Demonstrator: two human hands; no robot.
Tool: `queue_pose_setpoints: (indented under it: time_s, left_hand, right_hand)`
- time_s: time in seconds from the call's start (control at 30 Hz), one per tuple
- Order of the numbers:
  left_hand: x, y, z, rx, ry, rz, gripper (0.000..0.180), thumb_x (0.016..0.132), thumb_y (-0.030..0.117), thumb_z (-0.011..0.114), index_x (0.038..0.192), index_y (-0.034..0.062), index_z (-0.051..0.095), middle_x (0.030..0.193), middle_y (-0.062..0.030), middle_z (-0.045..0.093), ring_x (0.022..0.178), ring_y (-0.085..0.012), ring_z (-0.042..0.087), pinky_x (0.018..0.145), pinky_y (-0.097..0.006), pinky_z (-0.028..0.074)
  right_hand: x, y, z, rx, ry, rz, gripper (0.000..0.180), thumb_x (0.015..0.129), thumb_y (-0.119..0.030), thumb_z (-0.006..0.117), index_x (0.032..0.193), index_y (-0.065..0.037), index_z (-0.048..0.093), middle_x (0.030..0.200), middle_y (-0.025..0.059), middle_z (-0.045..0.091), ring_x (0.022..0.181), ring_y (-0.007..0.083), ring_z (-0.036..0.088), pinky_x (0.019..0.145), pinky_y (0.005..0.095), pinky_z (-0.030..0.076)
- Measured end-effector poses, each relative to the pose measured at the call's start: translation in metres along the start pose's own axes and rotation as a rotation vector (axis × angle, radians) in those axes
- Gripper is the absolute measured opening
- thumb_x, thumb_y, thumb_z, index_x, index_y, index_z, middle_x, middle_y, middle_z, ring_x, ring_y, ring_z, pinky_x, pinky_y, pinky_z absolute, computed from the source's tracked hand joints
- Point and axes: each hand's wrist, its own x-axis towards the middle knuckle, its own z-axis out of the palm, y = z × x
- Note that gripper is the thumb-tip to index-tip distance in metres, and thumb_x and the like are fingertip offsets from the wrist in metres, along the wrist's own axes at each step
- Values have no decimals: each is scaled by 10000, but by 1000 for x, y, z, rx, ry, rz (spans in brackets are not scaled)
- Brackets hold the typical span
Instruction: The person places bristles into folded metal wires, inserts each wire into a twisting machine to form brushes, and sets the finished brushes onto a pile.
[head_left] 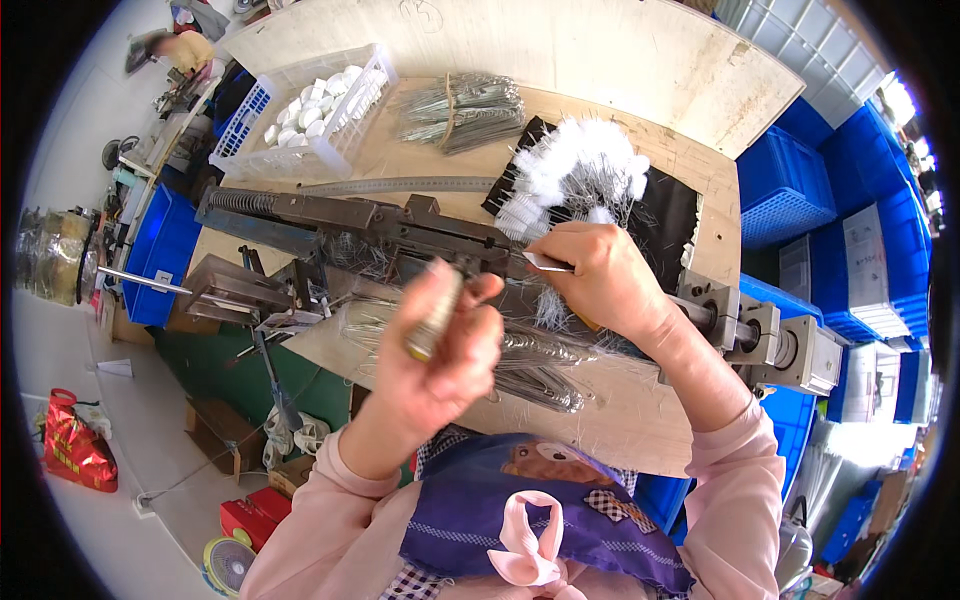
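My left hand [440, 355], somewhat blurred, is closed around a short pale rod-like grip [433, 325] with a yellow-green end. Its kind cannot be made out. It hovers just in front of a long dark metal machine [390, 225] that runs across the bench. My right hand [605, 272] pinches a small flat white piece [547, 262] at the machine's right end. Behind that hand, a heap of white bristle brushes [575, 165] with thin wire ends lies on a black sheet [672, 210]. More wire pieces [540, 385] lie below my hands, partly covered by them.
A clear plastic basket [345, 150] holds white round caps. A bundle of wires [465, 110] and a steel ruler [400, 185] lie on the wooden bench [715, 185]. At right, a metal shaft assembly [750, 330] sticks out near blue crates [785, 190]. Another person [185, 50] sits far left.
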Motion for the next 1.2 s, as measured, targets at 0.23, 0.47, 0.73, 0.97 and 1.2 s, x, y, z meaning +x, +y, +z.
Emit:
queue_pose_setpoints:
  time_s: [0.23, 0.47, 0.73, 0.97, 1.2]
  left_hand:
    - [30, -10, -86, 1731, 173, 726, 133, 879, 167, 618, 902, 37, 597, 636, -42, 557, 449, -98, 456, 425, -241, 379]
    - [-73, 75, -150, 646, 926, 665, 430, 920, 428, 582, 898, 2, 644, 519, -3, 510, 356, -54, 364, 341, -214, 222]
    - [-62, 73, -150, 684, 834, 795, 276, 964, 275, 555, 937, 8, 620, 562, 22, 473, 382, -44, 337, 352, -213, 215]
    - [-50, 5, -116, 896, 647, 944, 246, 1007, 244, 461, 903, 32, 527, 563, 43, 378, 426, -33, 296, 369, -209, 232]
    - [61, -56, -9, 725, -97, -158, 302, 1007, 309, 445, 829, 71, 497, 571, 64, 327, 430, -55, 294, 391, -226, 217]
  right_hand:
    - [8, -20, 1, -115, 53, -12, 97, 720, -11, 627, 808, -36, 659, 776, 105, 635, 734, 291, 636, 632, 369, 511]
    - [-78, -39, 20, -327, -163, 235, 283, 778, -56, 663, 1041, -23, 564, 977, 156, 546, 800, 360, 632, 636, 429, 540]
    - [-85, 39, 39, -425, 11, 417, 204, 914, -209, 580, 1020, -62, 487, 936, 126, 565, 806, 389, 607, 602, 471, 506]
    - [-117, -27, -12, -77, -85, 423, 168, 858, -120, 655, 814, 1, 547, 757, 177, 572, 657, 328, 579, 585, 372, 448]
    - [-122, -49, -43, 18, -194, 457, 188, 839, -135, 698, 811, -6, 565, 677, 144, 599, 595, 293, 615, 539, 356, 467]
